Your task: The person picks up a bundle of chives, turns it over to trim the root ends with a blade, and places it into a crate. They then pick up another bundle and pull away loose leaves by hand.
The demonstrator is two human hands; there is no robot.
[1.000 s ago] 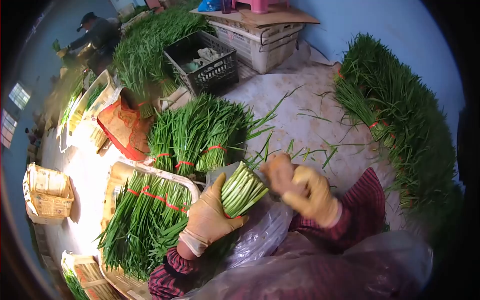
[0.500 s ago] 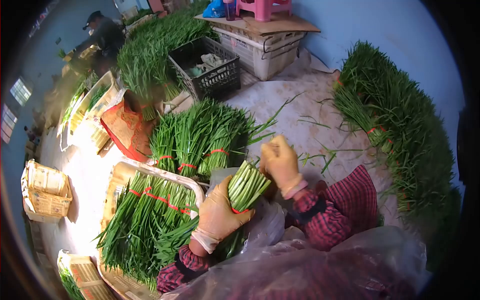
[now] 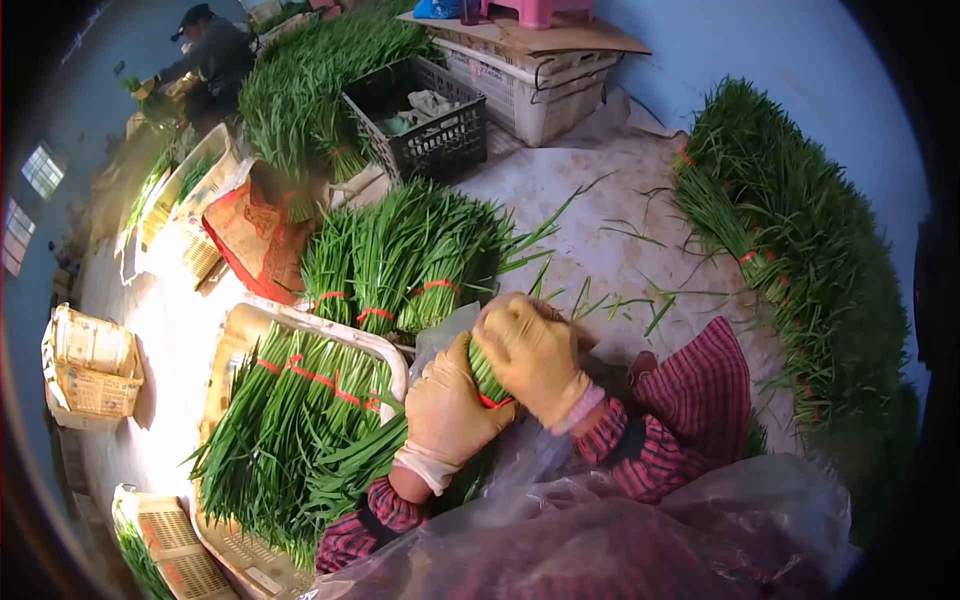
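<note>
My left hand [image 3: 452,412], in a tan glove, grips a bundle of green chives [image 3: 365,460] tied with a red band [image 3: 493,401]. My right hand [image 3: 530,355], also gloved, lies over the cut stem end of that bundle and hides most of it. The leaves hang down to the left, over a cream crate [image 3: 240,335] that holds more banded bundles [image 3: 290,420]. Clear plastic sheeting [image 3: 640,540] covers my lap below both hands.
Three banded bundles [image 3: 395,255] lie beyond the crate. A long heap of chives [image 3: 800,250] runs along the right wall. A black crate [image 3: 425,120], a white crate [image 3: 535,85], empty cream baskets [image 3: 90,365] and a red sack [image 3: 260,240] stand around. Another person [image 3: 200,60] works at far left.
My right hand has come down from above the stems and now covers the cut end of the bundle. My left hand has kept its grip and shifted slightly.
</note>
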